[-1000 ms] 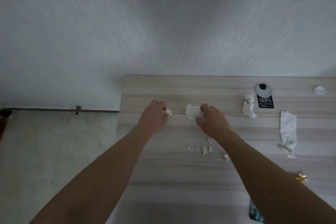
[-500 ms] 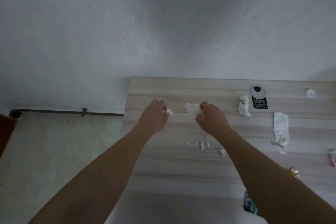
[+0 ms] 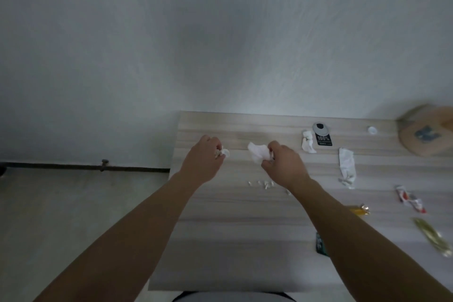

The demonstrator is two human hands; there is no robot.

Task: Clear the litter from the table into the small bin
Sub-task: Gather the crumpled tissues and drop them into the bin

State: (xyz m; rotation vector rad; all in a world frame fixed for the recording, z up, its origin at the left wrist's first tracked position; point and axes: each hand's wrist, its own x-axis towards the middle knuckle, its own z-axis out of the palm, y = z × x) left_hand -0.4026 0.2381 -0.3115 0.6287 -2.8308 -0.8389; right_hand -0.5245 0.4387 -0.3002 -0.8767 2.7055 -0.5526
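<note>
My left hand (image 3: 202, 160) is closed on a small crumpled white scrap (image 3: 223, 153) over the far left of the wooden table (image 3: 232, 228). My right hand (image 3: 284, 163) pinches a larger white tissue (image 3: 257, 154) that pokes out to its left. Several tiny white crumbs (image 3: 263, 183) lie just below the right hand. Further right lie a twisted white tissue (image 3: 308, 141), a long crumpled tissue (image 3: 346, 167), a red-and-white wrapper (image 3: 410, 198), a gold wrapper (image 3: 360, 209) and a yellow-green wrapper (image 3: 432, 236). No bin is recognisable in view.
A black-and-grey tag (image 3: 322, 135) and a small white cap (image 3: 372, 130) lie near the wall. A blurred round tan object (image 3: 426, 133) sits at the far right. A dark green packet (image 3: 320, 246) shows beside my right forearm. Bare floor (image 3: 73, 216) is left of the table.
The view has swung right, bringing the tan round object and more wrappers into sight. Both hands keep their scraps and stay in nearly the same spot on the table.
</note>
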